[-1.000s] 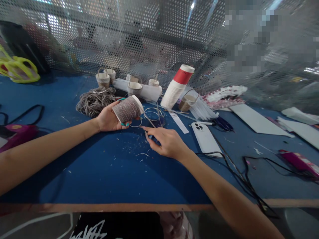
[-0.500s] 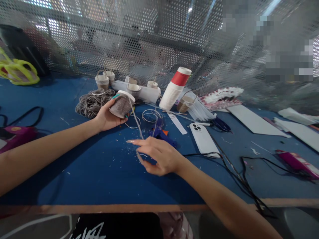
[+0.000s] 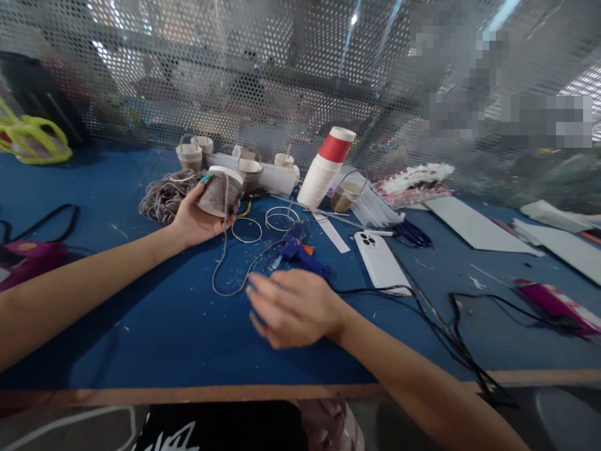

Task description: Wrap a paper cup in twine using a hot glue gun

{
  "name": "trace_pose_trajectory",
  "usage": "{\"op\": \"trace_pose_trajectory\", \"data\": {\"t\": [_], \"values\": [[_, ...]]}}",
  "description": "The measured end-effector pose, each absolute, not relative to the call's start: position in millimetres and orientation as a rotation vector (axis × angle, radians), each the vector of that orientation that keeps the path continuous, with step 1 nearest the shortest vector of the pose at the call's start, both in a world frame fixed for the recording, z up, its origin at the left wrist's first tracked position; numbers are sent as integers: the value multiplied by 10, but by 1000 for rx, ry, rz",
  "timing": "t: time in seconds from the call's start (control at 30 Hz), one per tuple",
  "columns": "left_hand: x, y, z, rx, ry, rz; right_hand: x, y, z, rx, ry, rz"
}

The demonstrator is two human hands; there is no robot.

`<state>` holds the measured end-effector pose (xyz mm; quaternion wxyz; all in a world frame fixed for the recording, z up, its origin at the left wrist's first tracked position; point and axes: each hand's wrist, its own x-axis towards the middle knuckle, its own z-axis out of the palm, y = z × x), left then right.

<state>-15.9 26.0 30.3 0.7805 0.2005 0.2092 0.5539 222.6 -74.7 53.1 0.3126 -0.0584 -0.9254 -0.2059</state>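
Note:
My left hand [image 3: 195, 216] grips a paper cup [image 3: 220, 191] wrapped in grey cord, tilted with its white rim up. From the cup a loose length of grey cord [image 3: 216, 275] hangs down and loops across the blue table. My right hand [image 3: 293, 307] is over the table nearer to me, its fingers partly curled and smeared by motion. Whether it holds the cord that runs by its fingertips, I cannot tell. Just beyond it lies a blue glue gun [image 3: 300, 250] with an orange trigger. A heap of grey cord [image 3: 164, 194] sits behind my left hand.
A leaning stack of paper cups [image 3: 323, 172] stands at the back, near several small cord-wrapped cup baskets [image 3: 347, 195]. A white phone [image 3: 382, 263] lies to the right, with black cables [image 3: 434, 319] beyond. Purple glue guns [image 3: 554, 304] rest at both sides. Perforated metal [image 3: 263, 75] borders the far edge.
My right hand has moved slightly down, and the cord, pulled straight before, now lies slack in a loop. The cup in my left hand has shifted a little left and up.

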Motion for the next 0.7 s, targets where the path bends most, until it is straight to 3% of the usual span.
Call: {"op": "trace_pose_trajectory", "data": {"t": [0.17,0.23,0.5,0.7], "values": [[-230,369,140,672,329,948,2464,-394,758,-1645,-2455,-196],[-255,411,89,757,291,863,2579,-243,778,-1910,-2525,73],[-211,303,76,898,156,482,2703,-73,635,-1772,-2449,345],[-181,269,57,946,136,388,2675,-53,836,-1893,-2173,731]]}}
